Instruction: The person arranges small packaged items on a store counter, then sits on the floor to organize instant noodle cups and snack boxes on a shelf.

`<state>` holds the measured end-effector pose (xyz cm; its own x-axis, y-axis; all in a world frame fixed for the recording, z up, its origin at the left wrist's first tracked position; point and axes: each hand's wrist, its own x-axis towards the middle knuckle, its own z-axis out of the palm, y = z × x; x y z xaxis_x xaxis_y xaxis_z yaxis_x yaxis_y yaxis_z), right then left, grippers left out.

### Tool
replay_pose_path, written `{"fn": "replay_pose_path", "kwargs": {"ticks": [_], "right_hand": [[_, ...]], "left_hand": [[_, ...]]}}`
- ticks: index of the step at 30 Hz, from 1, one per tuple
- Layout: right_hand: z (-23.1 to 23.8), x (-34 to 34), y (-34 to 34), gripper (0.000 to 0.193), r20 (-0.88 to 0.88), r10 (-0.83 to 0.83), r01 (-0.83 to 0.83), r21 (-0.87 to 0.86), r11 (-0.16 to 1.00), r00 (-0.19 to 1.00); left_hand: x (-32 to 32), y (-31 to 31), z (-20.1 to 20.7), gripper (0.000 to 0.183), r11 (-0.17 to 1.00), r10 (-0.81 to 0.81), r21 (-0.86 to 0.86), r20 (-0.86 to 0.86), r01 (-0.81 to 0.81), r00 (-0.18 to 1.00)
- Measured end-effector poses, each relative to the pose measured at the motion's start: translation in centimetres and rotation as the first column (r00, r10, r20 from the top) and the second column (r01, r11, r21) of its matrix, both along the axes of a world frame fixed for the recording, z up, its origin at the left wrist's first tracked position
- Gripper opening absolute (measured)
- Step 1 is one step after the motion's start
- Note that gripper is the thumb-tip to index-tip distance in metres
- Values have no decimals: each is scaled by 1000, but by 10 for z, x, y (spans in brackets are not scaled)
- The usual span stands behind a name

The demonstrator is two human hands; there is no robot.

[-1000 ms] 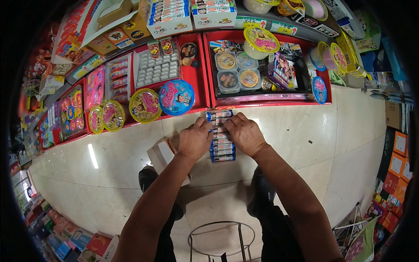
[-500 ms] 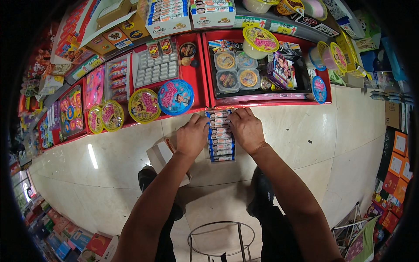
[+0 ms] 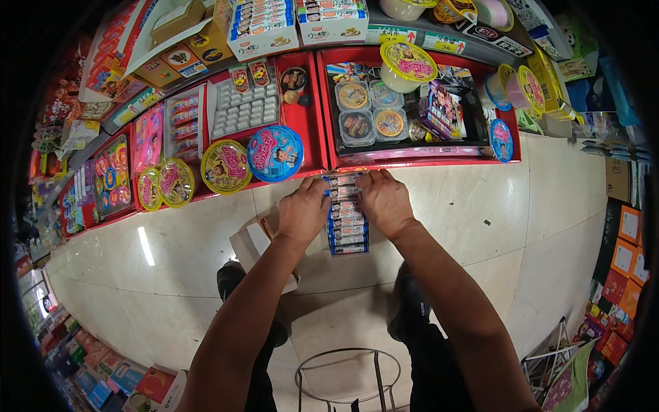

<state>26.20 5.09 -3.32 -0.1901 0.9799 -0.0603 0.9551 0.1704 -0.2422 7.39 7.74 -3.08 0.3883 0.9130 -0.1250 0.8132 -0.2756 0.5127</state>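
A long row of small white-and-blue wrapped snack packs lies between my two hands, stretching toward me from the red display tray's front edge. My left hand curls at the row's far left side, its fingertips pressed to the packs. On the opposite side, my right hand bends its fingers against the same far packs. Both palms hide part of the fingertips. An opened white cardboard box rests on the floor beside my left forearm, partly covered by it.
Red trays stand along the front, holding round tubs, such as a blue-lidded tub, and small packets. White boxes of similar packs sit on the shelf behind. A round metal stool frame is between my legs on the tiled floor.
Both hands stay at the far end of the row, with only a slight shift of the fingers. The packs and the cardboard box look unmoved.
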Motion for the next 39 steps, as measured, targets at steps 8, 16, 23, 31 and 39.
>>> {"fn": "replay_pose_path", "kwargs": {"ticks": [8,16,23,31,39], "right_hand": [[-5,1,5,21,25,34,-33,-8,999,999],[10,-1,11,24,138,141,-130,-85,988,980],[12,0,13,26,170,189,-178,-77,981,967],[18,0,14,14,55,201,-192,-138,972,978],[17,4,8,12,-15,143,-144,-43,989,990]], "left_hand": [[-1,3,-3,21,997,-76,-2,-62,76,995],[-3,2,-7,18,993,-84,74,-42,87,996],[-4,6,-7,17,984,-145,96,-66,151,987],[-10,5,-10,16,977,-196,53,-145,206,970],[-10,4,0,16,967,-236,70,-114,245,965]]}}
